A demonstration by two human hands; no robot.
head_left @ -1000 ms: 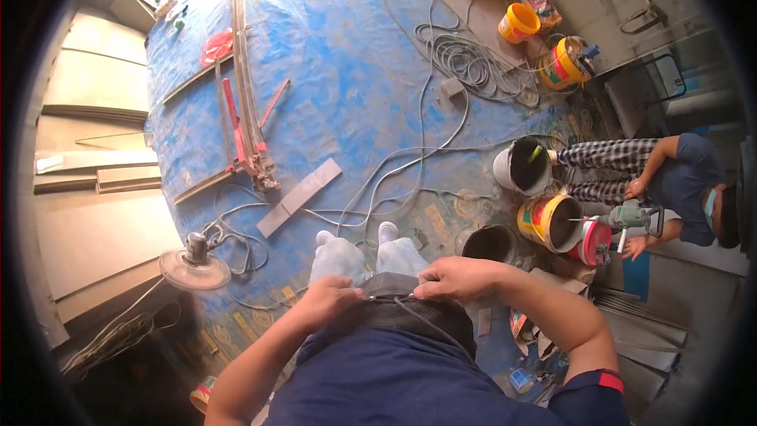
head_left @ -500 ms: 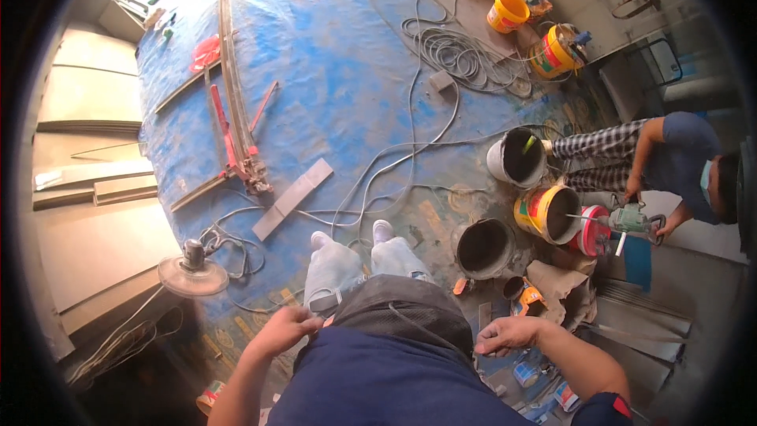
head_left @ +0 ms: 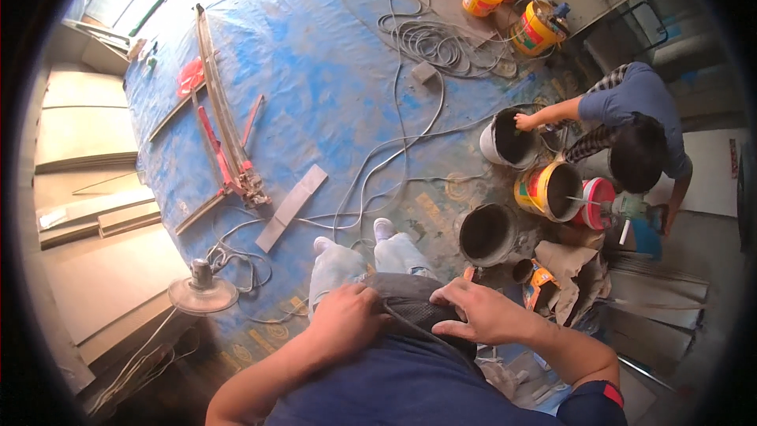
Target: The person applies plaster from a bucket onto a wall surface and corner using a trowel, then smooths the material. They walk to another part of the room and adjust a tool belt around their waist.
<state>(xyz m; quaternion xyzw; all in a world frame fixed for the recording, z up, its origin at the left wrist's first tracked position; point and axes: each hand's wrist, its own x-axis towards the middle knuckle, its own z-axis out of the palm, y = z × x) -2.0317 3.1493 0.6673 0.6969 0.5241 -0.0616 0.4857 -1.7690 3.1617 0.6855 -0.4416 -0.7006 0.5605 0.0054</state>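
Note:
My left hand (head_left: 347, 317) lies at the left side of a dark mesh cloth (head_left: 406, 300) around my waist, its fingers curled onto the edge. At the cloth's right side is my right hand (head_left: 473, 312), thumb and fingers apart, fingertips close to the fabric. A thin dark cord (head_left: 410, 322) hangs across the cloth between both hands. To the right, a co-worker in a dark blue shirt (head_left: 646, 87) bends over the buckets. One of their hands reaches into a white bucket (head_left: 490, 142); the other is beside a green power mixer (head_left: 628, 207).
A yellow bucket (head_left: 528, 187), a red bucket (head_left: 593, 217) and a dark bucket (head_left: 505, 256) stand at right. Grey cables (head_left: 426, 43) run over the blue floor sheet (head_left: 307, 95). A tile cutter (head_left: 217, 102), a grey tile strip (head_left: 292, 209) and a fan (head_left: 203, 288) are at left.
Both my hands have moved inward to the dark cloth at my waist. The co-worker has bent forward and put one hand into the white bucket, and the mixer is lower.

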